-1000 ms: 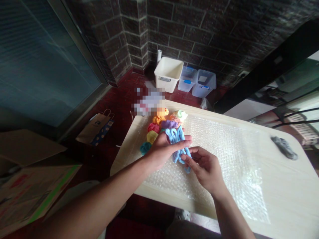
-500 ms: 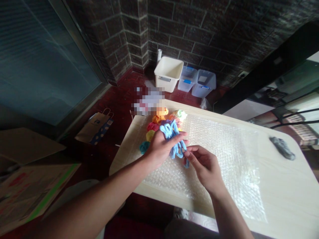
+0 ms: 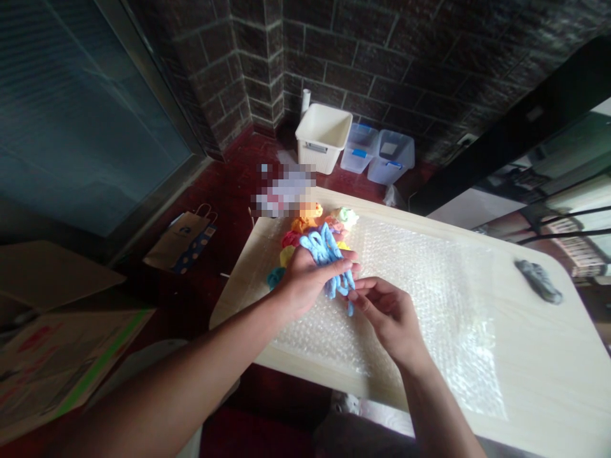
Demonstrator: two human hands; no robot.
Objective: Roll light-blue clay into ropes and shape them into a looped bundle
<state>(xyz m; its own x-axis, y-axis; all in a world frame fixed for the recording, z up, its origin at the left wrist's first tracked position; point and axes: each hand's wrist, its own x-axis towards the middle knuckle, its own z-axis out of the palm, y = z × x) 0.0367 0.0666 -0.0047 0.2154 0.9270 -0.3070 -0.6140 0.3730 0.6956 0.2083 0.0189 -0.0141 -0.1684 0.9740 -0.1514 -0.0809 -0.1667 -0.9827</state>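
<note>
A bundle of soft blue cord, folded into several loops, lies in my left hand, the thumb pressed across it. My right hand pinches the bundle's lower end between thumb and fingertips, and a short blue tail hangs just beside them. Behind the bundle sits a cluster of coloured soft bundles: orange, pale green, red, yellow and teal. My left hand and the blue loops partly hide this cluster.
Bubble wrap covers much of the pale wooden table. A dark grey bundle lies at the right. A white bin and two clear boxes stand on the floor beyond. At left are a paper bag and a cardboard box.
The blue loops have been drawn closer together, and the hanging tail looks shorter. My right hand has shifted slightly left towards the bundle. Both hands keep their hold.
</note>
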